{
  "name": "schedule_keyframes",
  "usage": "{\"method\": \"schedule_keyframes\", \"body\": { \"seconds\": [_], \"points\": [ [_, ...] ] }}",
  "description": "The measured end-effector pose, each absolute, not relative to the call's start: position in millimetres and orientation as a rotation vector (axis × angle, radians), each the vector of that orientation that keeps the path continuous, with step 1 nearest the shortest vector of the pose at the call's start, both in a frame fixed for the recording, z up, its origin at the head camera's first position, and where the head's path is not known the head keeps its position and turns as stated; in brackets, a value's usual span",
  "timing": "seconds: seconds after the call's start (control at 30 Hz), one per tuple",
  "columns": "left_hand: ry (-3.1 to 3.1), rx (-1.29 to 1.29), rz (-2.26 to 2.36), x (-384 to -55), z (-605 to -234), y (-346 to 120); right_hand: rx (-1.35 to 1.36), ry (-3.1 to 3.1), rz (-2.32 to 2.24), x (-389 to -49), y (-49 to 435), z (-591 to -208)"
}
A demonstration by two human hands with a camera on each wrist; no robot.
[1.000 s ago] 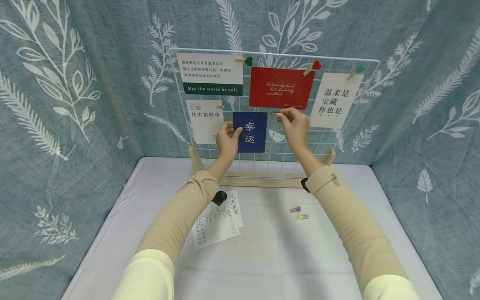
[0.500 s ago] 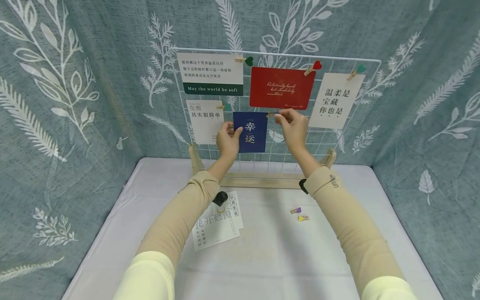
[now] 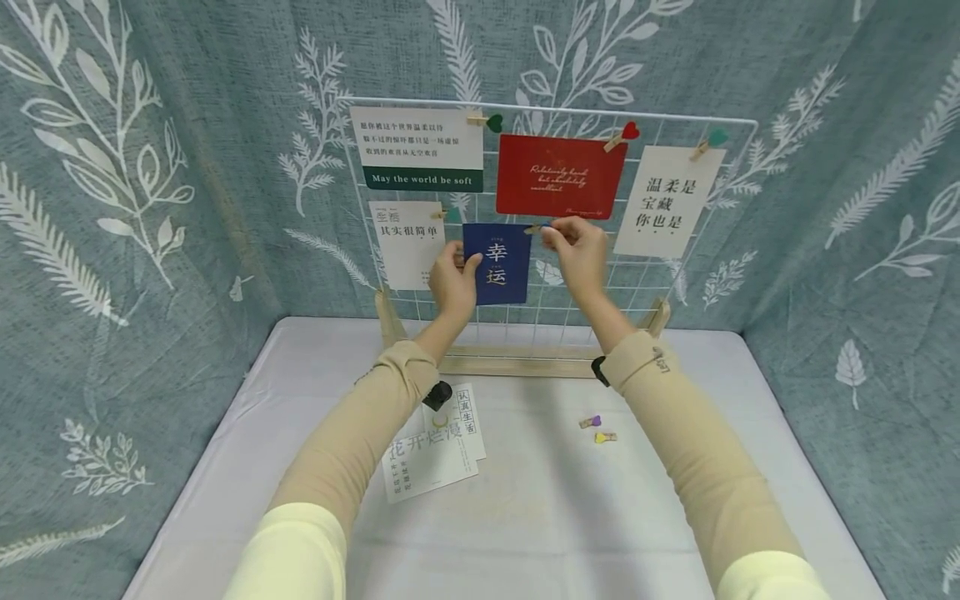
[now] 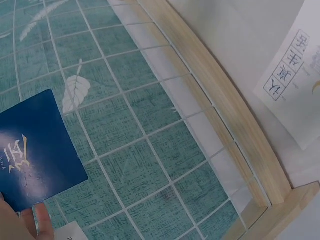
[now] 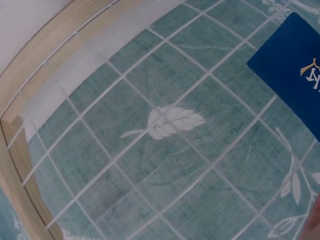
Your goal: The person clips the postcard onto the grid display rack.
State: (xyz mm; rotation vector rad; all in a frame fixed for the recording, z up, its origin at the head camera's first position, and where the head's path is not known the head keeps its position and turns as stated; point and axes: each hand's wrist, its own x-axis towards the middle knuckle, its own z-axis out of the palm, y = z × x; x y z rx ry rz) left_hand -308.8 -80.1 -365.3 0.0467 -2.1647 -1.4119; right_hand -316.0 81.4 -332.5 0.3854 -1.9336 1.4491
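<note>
Against a white wire grid [image 3: 570, 317], my left hand [image 3: 454, 283] pinches the left edge of a blue card [image 3: 510, 283] with pale characters. In the left wrist view, fingertips [image 4: 44, 220] show behind the blue card [image 4: 45, 155]. My right hand [image 3: 583, 254] pinches a small wooden clothespin [image 3: 534, 229] with a blue end, at the card's top right corner. How far the clothespin grips card and wire is too small to tell. The right wrist view has part of the blue card [image 5: 290, 65] and only a sliver of the right hand [image 5: 312, 222].
Clipped on the grid are a red card [image 3: 558, 175], a white-and-green card [image 3: 420, 146] and white cards [image 3: 667, 200] [image 3: 408, 250]. On the table [image 3: 525, 517] lie overlapping white cards [image 3: 442, 471], a purple-heart clothespin [image 3: 590, 422] and a yellow-heart clothespin [image 3: 605, 437]. A wooden base [image 3: 525, 365] supports the grid.
The right hand and its clothespin have shifted slightly left, onto the blue card's top right corner. The left hand keeps its hold on the card.
</note>
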Motion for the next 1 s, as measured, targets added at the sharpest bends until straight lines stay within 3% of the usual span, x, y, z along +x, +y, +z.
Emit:
{"method": "schedule_keyframes", "body": {
  "seconds": [1.0],
  "points": [
    [-2.116, -0.007, -1.388, -307, -367, -76, 0.26, -1.656, 1.746, -315, 44, -336]
  ]
}}
